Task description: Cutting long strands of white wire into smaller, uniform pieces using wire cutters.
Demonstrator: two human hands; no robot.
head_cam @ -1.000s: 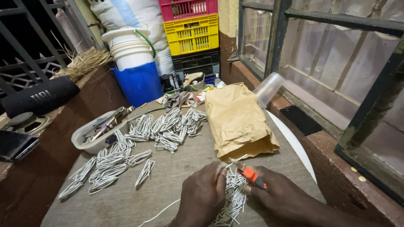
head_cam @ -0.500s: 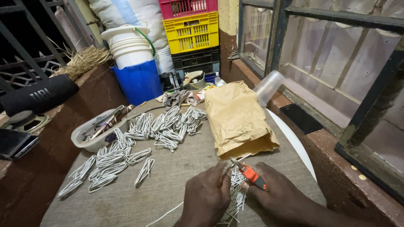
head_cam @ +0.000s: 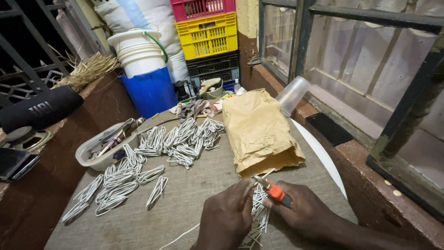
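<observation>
Left hand (head_cam: 226,220) clamped on bundle of white wire pieces (head_cam: 258,214); right hand (head_cam: 303,213) gripping orange-handled cutter (head_cam: 274,191). Brown paper bag (head_cam: 259,132) just beyond, on worktop (head_cam: 185,208).

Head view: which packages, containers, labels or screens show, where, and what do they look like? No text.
Brown paper bag: lying flat on the table, just beyond the hands, creased, open end toward them.
Stacked crates: against the back wall; pink on top, yellow, then black.
White buckets: nested in a blue bucket, back left.
Black cylinder speaker: left ledge, pale logo on its side.
Phone: far left edge, dark screen.
</observation>
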